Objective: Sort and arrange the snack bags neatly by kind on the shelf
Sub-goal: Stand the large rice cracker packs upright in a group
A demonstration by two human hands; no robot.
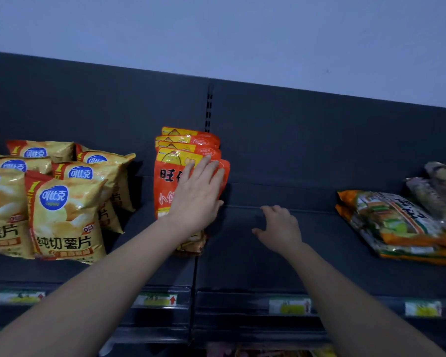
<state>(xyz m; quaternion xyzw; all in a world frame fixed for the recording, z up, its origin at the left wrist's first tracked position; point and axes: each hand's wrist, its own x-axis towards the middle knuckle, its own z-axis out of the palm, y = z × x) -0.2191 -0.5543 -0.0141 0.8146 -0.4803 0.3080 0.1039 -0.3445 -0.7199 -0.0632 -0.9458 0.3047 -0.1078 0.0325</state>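
On the dark grey metal shelf (268, 258), near its middle, a row of orange-red plastic snack bags (168, 176) with yellow tops stands upright, one behind another, the farthest leaning on the dark back panel (319, 140). The left hand (198, 191) lies flat on the front bag, fingers straight and slightly spread, their tips reaching over the bag's right edge. The right hand (281, 229) is over the bare shelf to the right of that row, well apart from any bag; its fingers are loosely curled and hold nothing, and whether it touches the shelf cannot be told.

Left of the row stand glossy yellow potato chip bags (67, 215) with blue round logos, in several overlapping ranks. At the right end, flat orange-and-green packets (397, 222) lie stacked, with blurred grey-brown packets (438, 186) farther back. Yellow-green price labels (157, 299) sit along the shelf's near edge.
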